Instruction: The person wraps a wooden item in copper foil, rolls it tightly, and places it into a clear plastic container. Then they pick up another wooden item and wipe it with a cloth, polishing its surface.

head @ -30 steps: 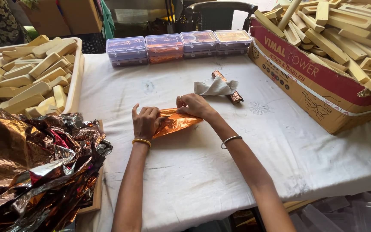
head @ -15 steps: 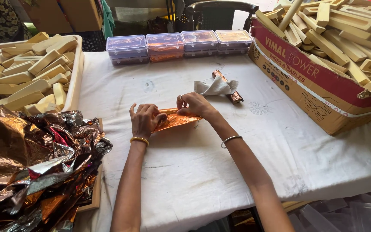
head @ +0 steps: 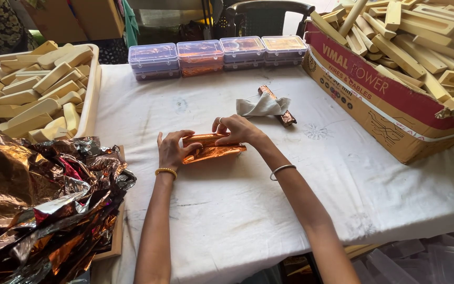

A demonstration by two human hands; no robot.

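Observation:
My left hand (head: pixel 173 149) and my right hand (head: pixel 236 129) both grip a long piece wrapped in shiny copper foil (head: pixel 214 148) lying on the white tablecloth (head: pixel 237 200). The left fingers press its left end, the right fingers fold foil over its top right. A gold bangle is on my left wrist, a silver one on my right. Just beyond lie a grey cloth (head: pixel 262 105) and a foil-wrapped stick (head: pixel 284 115) under it.
A tray of pale wooden pieces (head: pixel 32 89) stands at the left. A heap of crumpled foil sheets (head: pixel 38 194) lies at the front left. Several clear plastic boxes (head: pixel 211 52) line the far edge. A cardboard box of wooden pieces (head: pixel 395 79) sits at the right.
The foil has gone from a loose flat sheet to a tighter wrap around the piece. My hands have shifted slightly closer along it.

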